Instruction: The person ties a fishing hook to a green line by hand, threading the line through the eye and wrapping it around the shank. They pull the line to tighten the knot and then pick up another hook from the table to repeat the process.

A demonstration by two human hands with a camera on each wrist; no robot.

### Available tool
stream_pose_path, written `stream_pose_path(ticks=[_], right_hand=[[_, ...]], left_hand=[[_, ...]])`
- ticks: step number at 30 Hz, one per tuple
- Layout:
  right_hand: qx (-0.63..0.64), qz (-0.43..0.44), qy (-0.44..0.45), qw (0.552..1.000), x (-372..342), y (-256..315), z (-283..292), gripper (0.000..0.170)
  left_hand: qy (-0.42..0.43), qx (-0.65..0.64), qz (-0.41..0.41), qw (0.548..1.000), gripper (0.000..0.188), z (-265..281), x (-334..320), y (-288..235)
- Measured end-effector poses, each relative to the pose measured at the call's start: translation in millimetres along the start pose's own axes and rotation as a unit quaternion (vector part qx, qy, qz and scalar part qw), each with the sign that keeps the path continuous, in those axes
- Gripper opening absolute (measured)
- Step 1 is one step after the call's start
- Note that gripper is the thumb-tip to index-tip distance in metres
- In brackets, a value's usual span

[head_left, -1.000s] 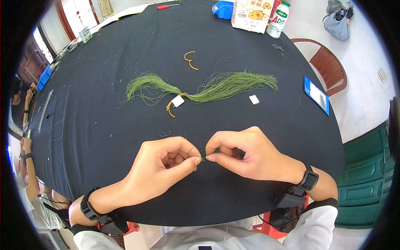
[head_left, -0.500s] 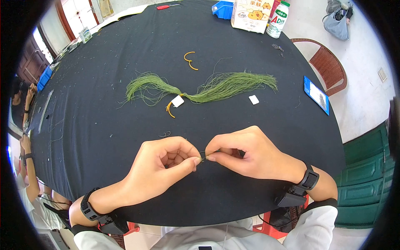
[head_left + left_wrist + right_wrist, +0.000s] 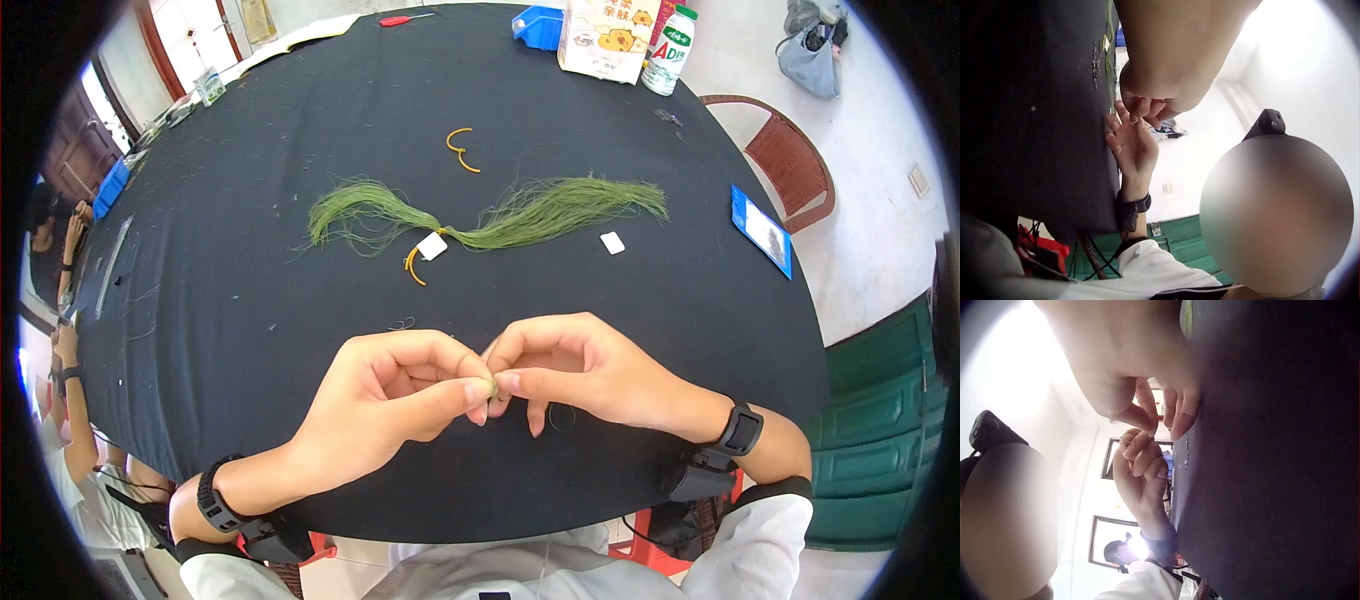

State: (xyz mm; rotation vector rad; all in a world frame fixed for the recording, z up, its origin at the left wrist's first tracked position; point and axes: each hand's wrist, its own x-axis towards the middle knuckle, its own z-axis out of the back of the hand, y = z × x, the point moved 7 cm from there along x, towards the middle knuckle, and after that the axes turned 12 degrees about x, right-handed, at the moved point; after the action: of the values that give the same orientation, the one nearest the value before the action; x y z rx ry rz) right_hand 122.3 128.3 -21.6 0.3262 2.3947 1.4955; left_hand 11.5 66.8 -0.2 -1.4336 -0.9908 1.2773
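My left hand (image 3: 400, 385) pinches a thin green thread between thumb and forefinger near the table's front. The thumb and forefinger of my right hand (image 3: 585, 365) meet those fingertips, pinching at the same spot, while its other fingers hang lower and apart. A fine loop of the green thread (image 3: 562, 418) shows below the right hand. Most of the held part is hidden by the fingertips. Beyond the hands lies a long bundle of green threads (image 3: 560, 212), bound at its middle near a white tag (image 3: 431, 246). Small hook-like metal pieces (image 3: 402, 323) lie just past the left hand.
Yellow curved pieces (image 3: 462, 150) and a white square (image 3: 612, 243) lie near the bundle. A blue packet (image 3: 762, 232) is at the right edge. A white bottle (image 3: 668, 52), a carton (image 3: 602, 40), a blue bin (image 3: 538, 27) and a red-handled tool (image 3: 398, 20) stand or lie at the back.
My right hand has rolled and shifted in against the left fingertips, its lower fingers now spread downward. A thread loop now shows beneath it. The left hand has edged slightly right.
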Motion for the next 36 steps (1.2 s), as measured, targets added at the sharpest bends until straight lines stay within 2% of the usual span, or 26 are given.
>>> stream_pose_path(ticks=[7,10,12,15,18,21,24,26,30,33,36], right_hand=[[0.152,-0.083,-0.008,0.985,-4,-20,-12,0.016],[0.156,-0.105,-0.012,0.982,-7,-19,-19,0.016],[0.162,-0.110,-0.028,0.980,-9,-20,-22,0.017],[0.111,-0.081,-0.038,0.990,-11,-14,-22,0.015],[0.003,0.010,-0.060,0.998,-12,-5,-19,0.013],[-0.095,0.059,-0.090,0.990,-16,3,-18,0.010],[-0.135,0.030,-0.108,0.984,-18,9,-18,0.009],[-0.190,0.057,-0.115,0.973,-19,14,-17,0.009],[-0.264,0.146,-0.172,0.938,-23,21,-13,0.007],[-0.301,0.153,-0.208,0.918,-26,29,-12,0.004],[-0.451,0.297,-0.172,0.824,-29,41,-23,0.010]], left_hand=[[-0.026,-0.040,-0.007,0.999,0.009,5,1,2],[-0.025,-0.047,-0.027,0.998,0.012,10,1,4],[-0.054,-0.014,-0.057,0.997,0.011,10,1,-1],[-0.097,0.050,-0.107,0.988,0.009,12,-1,-4],[-0.136,0.137,-0.144,0.971,0.008,15,-2,-7],[-0.161,0.248,-0.182,0.938,0.008,17,-4,-10],[-0.179,0.320,-0.219,0.904,0.009,15,-7,-15],[-0.182,0.353,-0.244,0.885,0.011,12,-9,-20],[-0.180,0.399,-0.276,0.856,0.012,7,-11,-29],[-0.179,0.417,-0.282,0.845,0.013,6,-12,-32],[-0.180,0.423,-0.287,0.840,0.013,6,-12,-32]])
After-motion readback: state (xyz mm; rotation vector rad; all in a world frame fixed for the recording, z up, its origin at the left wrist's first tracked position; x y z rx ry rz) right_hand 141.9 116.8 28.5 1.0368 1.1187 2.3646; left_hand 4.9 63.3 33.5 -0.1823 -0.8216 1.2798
